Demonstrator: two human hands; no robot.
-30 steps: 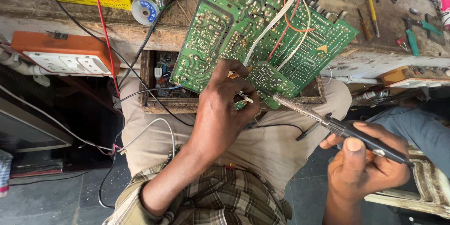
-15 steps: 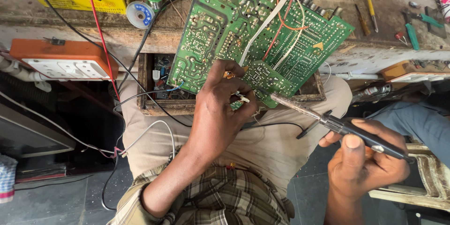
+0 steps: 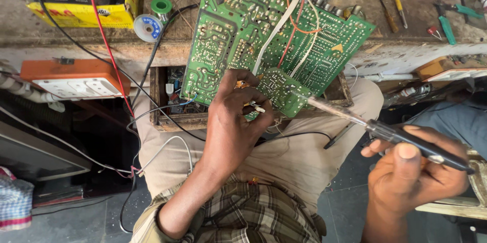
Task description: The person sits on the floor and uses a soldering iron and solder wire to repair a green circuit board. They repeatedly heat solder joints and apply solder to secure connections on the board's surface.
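over my lap, my left hand (image 3: pixel 231 121) pinches the green printed circuit board (image 3: pixel 264 40) while my right hand (image 3: pixel 413 172) grips the black-handled soldering iron (image 3: pixel 385 131), mid-soldering; next its tip needs a steady touch on the joint.

Loose wires (image 3: pixel 152 116) crowd left of circuit board (image 3: pixel 243 30), lap right open

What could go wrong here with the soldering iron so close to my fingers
The soldering iron tip sits on the circuit board right beside the left hand fingers, so a slip could burn them. The loose white and orange wires cross near the tip and might get singed. The board is propped tilted against the bench, so it may shift under pressure.
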